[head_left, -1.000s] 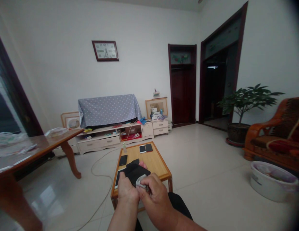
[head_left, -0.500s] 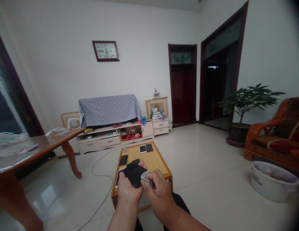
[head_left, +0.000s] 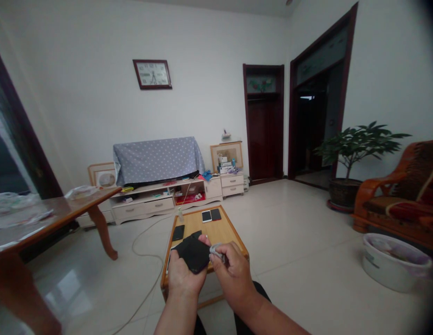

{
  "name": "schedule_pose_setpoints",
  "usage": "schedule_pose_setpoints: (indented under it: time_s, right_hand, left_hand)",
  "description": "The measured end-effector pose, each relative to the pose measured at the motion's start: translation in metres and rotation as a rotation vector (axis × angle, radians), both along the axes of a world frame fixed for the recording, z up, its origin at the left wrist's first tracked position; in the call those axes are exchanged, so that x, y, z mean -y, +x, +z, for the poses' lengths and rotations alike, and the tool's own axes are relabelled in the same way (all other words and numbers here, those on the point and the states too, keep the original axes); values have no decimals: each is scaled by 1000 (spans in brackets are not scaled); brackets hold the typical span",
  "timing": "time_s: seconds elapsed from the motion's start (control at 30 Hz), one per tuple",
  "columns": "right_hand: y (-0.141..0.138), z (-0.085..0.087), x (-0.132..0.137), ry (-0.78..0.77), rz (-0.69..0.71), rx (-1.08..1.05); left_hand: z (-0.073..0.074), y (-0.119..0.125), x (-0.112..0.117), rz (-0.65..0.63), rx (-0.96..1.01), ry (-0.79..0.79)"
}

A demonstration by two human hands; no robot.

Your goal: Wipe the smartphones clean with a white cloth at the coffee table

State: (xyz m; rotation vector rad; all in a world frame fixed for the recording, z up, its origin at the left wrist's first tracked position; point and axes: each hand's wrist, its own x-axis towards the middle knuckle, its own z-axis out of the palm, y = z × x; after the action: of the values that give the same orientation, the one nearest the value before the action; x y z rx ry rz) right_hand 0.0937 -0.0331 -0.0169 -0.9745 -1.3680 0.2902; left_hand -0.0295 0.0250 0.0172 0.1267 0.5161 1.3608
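Note:
My left hand holds a black phone tilted up above a low wooden table. My right hand pinches a small grey cloth at the phone's right edge. On the far end of the table lie a white-faced phone and a dark phone. Another black phone lies nearer the left edge. A pale-edged flat device sits partly hidden below my left hand.
A wooden table with plastic bags juts in at the left. A white tub stands on the floor at the right, beyond it a wooden armchair. A cable runs across the tiled floor left of the low table.
My right hand and the cloth have shifted right, away from the middle of the phone. My left hand has turned the phone and lifted it slightly.

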Motion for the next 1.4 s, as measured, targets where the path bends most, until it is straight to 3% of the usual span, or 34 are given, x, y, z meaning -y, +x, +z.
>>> schedule_pose_setpoints:
  time_s: [0.1,0.3,0.5,0.7,0.93,1.13,1.4]
  right_hand:
    - [0,-1,0,-1,-19,-14]
    - [-15,-4,17,15,117,93]
    - [2,-5,2,-37,-24,3]
    - [-9,-8,13,18,81,79]
    - [2,-5,4,-1,-39,9]
    - [-14,-8,17,55,79,119]
    - [-1,-8,7,23,-8,60]
  left_hand:
    - [-1,1,0,7,2,6]
    - [-10,5,-3,-3,-3,-39]
    - [-4,1,0,-4,41,13]
    - [-8,7,-2,-29,50,-22]
    - [-5,2,1,-12,18,-1]
    - [-7,8,-1,-24,13,-34]
    - [-2,4,0,-16,6,-12]
